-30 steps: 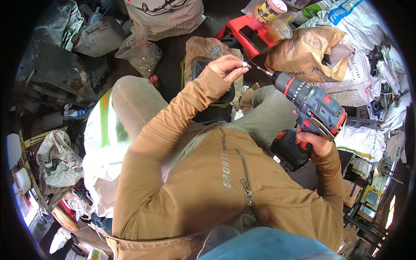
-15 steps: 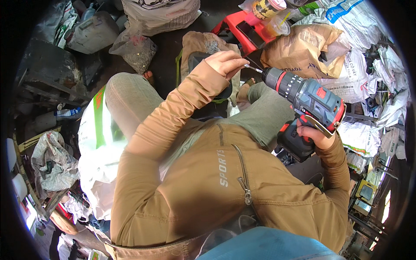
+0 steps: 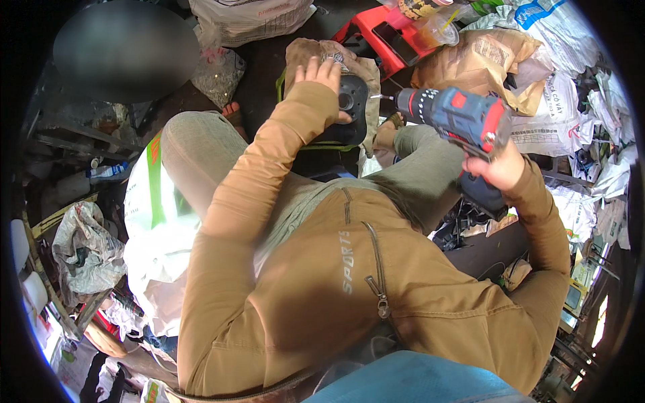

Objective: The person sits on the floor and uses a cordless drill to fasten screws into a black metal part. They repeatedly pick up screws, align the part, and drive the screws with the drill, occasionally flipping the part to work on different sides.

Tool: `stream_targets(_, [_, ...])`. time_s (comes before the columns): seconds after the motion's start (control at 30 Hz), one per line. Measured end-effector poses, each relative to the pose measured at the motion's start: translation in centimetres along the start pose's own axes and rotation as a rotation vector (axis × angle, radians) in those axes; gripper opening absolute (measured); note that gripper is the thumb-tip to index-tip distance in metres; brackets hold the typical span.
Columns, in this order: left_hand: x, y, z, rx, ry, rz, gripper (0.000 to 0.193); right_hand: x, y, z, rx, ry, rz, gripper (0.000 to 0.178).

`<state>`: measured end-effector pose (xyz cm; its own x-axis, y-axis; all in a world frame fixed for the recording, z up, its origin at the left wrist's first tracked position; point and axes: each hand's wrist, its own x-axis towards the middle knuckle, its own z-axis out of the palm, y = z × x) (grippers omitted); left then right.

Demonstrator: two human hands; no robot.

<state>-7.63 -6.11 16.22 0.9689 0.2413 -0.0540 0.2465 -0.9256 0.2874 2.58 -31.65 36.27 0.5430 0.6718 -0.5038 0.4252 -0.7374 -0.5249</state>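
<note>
My right hand (image 3: 498, 166) is wrapped round the handle of a blue-and-black cordless drill (image 3: 467, 115) with red accents. A thin bit sticks out of its chuck toward the left, its tip close to the right edge of a black plastic part (image 3: 356, 121). That part has rounded corners and a round hole, and it lies over a brown sack (image 3: 366, 70) between my knees. My left hand (image 3: 317, 82) rests on the part's left side, fingers apart, thumb pointing at the hole. Whether the bit touches the part, I cannot tell.
A red stool (image 3: 361, 30) holding a phone (image 3: 395, 43) and drink cups stands beyond the part. Brown paper sacks (image 3: 470, 67) and white bags crowd the right. A white-and-green bag (image 3: 151, 248) leans by my left leg. A bag of small bits (image 3: 220, 75) sits far left.
My left hand has let go of the drill's bit and moved down left onto the black part. The drill has turned more level, its bit now beside the part.
</note>
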Motion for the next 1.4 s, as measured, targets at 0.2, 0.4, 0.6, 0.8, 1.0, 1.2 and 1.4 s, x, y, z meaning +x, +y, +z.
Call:
stream_targets(0.2, [1.1,0.9,3.4,-0.076,-0.157,-0.021,0.130,6.1,0.5,0.9,0.265,-0.016,0.185,0.048])
stream_targets(0.4, [2.1,0.6,7.2,-0.211,-0.119,-0.015,0.126,9.8,2.4,1.3,0.230,-0.106,0.192,0.027])
stream_targets(0.6, [2.3,0.1,9.0,-0.322,-0.045,0.016,0.120,11.1,2.5,1.8,0.242,-0.091,0.190,0.025])
stream_targets(0.8, [2.1,-0.1,9.6,-0.393,0.049,0.042,0.112,12.3,2.7,1.9,0.188,-0.160,0.195,0.024])
stream_targets(1.0, [2.1,-0.2,9.7,-0.474,0.055,0.049,0.108,12.8,2.0,1.5,0.107,-0.208,0.221,0.030])
stream_targets(1.2, [2.3,-0.2,9.3,-0.516,0.013,0.035,0.107,13.7,1.5,1.3,-0.118,-0.242,-0.159,0.046])
stream_targets(1.4, [2.3,-0.4,9.3,-0.519,-0.016,0.033,0.106,15.1,3.3,0.7,-0.198,-0.322,-0.179,0.047])
